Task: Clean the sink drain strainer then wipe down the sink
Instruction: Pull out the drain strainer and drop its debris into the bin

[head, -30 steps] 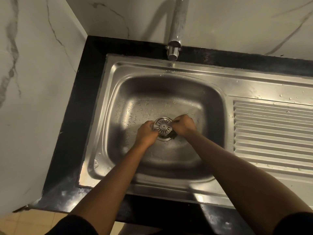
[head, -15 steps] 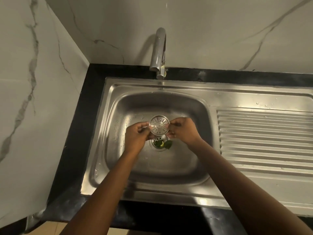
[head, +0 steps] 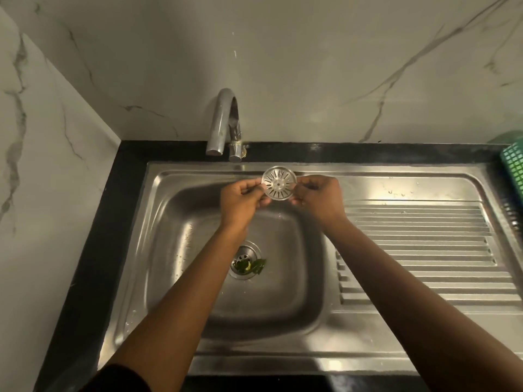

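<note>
Though already off the drain (head: 250,250), held strainer (head: 279,183) pinched by its rim between left hand (head: 240,200) and right hand (head: 319,198), over the far edge of the sink (head: 169,176) near the tap (head: 223,120); had yet to clear the leaves (head: 253,265) or wipe.

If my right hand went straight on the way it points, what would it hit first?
Probably the curved chrome tap, just past the round slotted metal strainer the right hand pinches; depth is unclear.
</note>
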